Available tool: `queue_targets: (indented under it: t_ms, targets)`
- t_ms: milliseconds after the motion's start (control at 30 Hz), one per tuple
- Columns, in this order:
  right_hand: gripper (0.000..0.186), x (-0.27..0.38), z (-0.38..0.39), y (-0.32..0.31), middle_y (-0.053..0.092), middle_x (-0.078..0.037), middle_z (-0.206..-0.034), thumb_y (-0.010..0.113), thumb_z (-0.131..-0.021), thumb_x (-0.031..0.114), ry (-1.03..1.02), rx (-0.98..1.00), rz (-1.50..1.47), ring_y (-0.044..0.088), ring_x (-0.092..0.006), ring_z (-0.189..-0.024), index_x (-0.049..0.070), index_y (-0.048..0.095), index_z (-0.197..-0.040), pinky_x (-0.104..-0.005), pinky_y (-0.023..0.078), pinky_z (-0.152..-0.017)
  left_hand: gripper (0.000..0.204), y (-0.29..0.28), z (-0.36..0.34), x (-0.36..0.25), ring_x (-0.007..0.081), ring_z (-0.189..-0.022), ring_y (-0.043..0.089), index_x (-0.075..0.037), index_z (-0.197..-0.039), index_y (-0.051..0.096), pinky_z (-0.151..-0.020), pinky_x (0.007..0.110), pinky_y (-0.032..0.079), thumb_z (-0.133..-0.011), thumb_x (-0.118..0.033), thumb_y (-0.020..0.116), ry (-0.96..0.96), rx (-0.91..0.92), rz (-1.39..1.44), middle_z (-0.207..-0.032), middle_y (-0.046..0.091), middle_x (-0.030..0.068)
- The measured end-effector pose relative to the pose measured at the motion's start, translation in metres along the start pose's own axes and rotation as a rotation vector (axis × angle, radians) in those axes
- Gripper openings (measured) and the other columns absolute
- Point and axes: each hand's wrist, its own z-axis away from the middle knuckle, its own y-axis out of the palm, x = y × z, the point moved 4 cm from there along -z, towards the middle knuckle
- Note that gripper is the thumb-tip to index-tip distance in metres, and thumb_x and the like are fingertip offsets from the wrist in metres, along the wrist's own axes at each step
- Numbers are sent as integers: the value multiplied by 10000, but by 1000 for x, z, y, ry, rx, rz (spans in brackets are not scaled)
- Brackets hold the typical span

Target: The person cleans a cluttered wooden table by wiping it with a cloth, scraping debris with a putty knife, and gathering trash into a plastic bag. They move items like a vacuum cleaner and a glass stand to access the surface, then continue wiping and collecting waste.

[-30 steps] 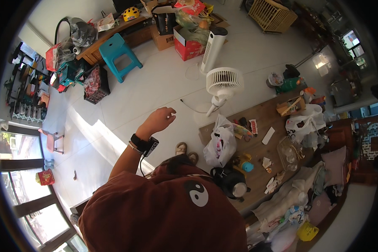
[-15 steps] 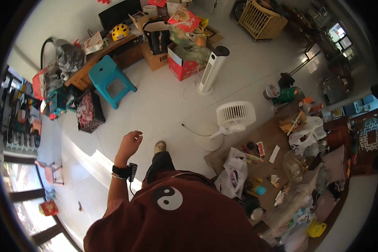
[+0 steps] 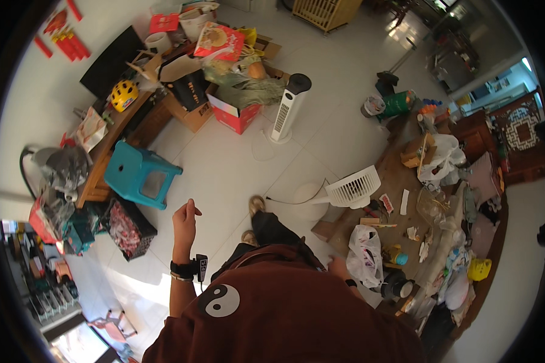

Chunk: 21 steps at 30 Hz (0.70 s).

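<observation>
White plastic bag [image 3: 364,257] just beside my right hand [image 3: 338,266], fan cord near the shoe.
From my distance, I judge that the shoe [image 3: 257,204] could catch the dark cord [image 3: 284,202] and drag over the white fan [image 3: 354,189], because the cord's loose end lies beside the toe; the right hand could also knock the bag, being so near. The bag sits at the edge of the wooden table [image 3: 395,175]; its long axis runs away from my body, near end slightly rightward; where its mouth points, I cannot tell. My left hand [image 3: 186,221] hangs near the blue stool [image 3: 140,172], fingers loosely curled, pinching nothing visible; the right fingers show too little to tell.
</observation>
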Motion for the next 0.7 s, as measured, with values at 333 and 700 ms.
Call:
queue_targets:
  t_ms: [333,700]
  targets:
    - [311,219,-236,-124,623,-225,-719,481,-866,28,-20,-72,-423,625,-395,-680,126,735,-1018,-432,482,-615,493,35,-185,-119,50,-513,314,-2,-785,659,-471,266,243,-1039,-372,455,298,35,-114,-538,333,-47]
    - [319,205,-320,-203,607,-205,-640,488,-832,22,239,-422,-481,608,-367,-593,118,736,-1009,-433,476,-559,417,212,-373,-245,93,-469,322,-54,-905,618,-460,248,269,-1016,-426,467,-129,568,782,-574,381,-20]
